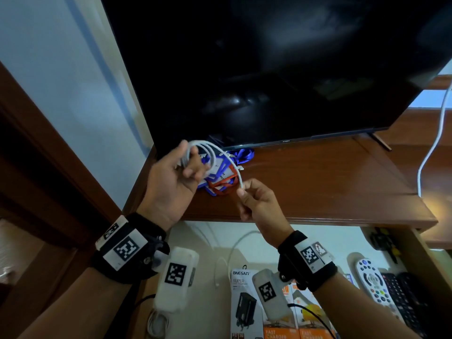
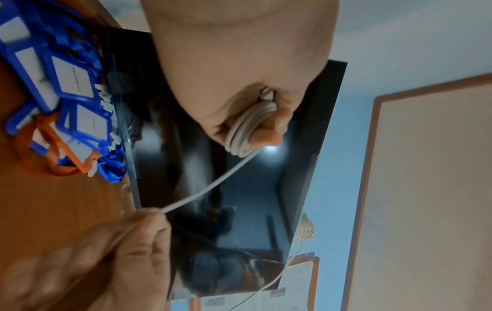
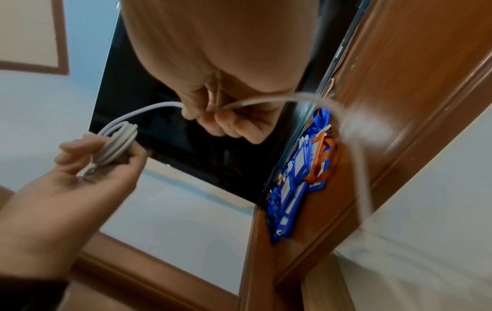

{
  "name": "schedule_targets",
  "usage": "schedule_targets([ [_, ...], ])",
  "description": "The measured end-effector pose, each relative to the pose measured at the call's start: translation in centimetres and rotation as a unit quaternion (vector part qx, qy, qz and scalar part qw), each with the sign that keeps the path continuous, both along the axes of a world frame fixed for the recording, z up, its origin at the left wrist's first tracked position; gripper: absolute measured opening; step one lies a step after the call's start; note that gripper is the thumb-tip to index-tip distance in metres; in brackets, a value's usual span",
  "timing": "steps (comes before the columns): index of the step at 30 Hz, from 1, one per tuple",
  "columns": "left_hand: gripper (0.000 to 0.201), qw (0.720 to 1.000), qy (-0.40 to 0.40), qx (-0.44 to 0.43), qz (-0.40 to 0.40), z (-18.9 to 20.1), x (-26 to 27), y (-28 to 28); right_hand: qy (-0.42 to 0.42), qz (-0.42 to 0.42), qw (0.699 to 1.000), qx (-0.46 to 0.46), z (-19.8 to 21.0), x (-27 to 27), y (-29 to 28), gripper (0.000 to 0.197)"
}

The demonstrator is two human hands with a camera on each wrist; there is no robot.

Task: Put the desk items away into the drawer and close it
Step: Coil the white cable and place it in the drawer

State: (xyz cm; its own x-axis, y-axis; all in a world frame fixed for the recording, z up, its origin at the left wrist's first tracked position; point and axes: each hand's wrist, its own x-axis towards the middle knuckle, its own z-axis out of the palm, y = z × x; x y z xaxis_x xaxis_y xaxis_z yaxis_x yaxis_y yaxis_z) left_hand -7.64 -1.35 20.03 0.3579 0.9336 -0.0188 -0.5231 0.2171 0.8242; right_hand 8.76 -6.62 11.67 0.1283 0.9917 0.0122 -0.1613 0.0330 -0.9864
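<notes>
Cable (image 1: 215,155), white, is mid-coil above the worktop (image 1: 305,182), in front of the TV (image 1: 269,69). Left hand (image 1: 171,177) is palm up, fingers curled round a bundle of several loops; the wrist view shows a connector end tucked into the grip. Right hand (image 1: 256,204) pinches the free run between thumb and fingers, just off to the right of the left hand and a bit nearer the person.

Key relation: a short free strand runs from the bundle down and right to the right hand's pinch. Past the pinch, the tail goes down over the worktop edge into the open drawer (image 1: 269,243) below; I can't see its far end clearly. The loops' long axis runs roughly away from the person, with the curved end toward the TV.

My read: next wrap is the right hand's job, carrying slack up and over the left-hand bundle; left just holds.

Drawer sits directly under both hands and already holds charger boxes (image 1: 247,302) and remotes (image 1: 374,285). Blue and orange name tags (image 1: 225,177) lie on the worktop behind the hands, near the TV's bottom edge, likely next to go in.

Risk, as I judge it: loops springing loose if the left-hand grip relaxes.
</notes>
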Motion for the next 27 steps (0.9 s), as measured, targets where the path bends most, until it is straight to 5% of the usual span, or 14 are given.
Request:
schedule_targets([
  [4,0.026,0.994,-0.043,0.053,0.08,0.4,-0.6,0.7,-0.026,0.013,0.999,-0.019,-0.4,-0.9,0.0,0.017],
  [14,0.033,0.944,0.218,0.194,0.152,-1.0,-0.5,0.6,-0.251,0.121,0.948,0.154,1.8,-1.3,0.1,0.006],
  [21,0.032,0.908,0.329,0.258,0.035,-2.6,0.3,0.0,-0.171,0.089,0.963,0.189,4.9,-0.1,-0.2,0.01],
  [27,0.04,0.921,0.282,0.241,-0.122,-3.0,0.6,-0.3,-0.1,0.014,0.978,0.182,5.9,1.3,0.2,0.018],
])
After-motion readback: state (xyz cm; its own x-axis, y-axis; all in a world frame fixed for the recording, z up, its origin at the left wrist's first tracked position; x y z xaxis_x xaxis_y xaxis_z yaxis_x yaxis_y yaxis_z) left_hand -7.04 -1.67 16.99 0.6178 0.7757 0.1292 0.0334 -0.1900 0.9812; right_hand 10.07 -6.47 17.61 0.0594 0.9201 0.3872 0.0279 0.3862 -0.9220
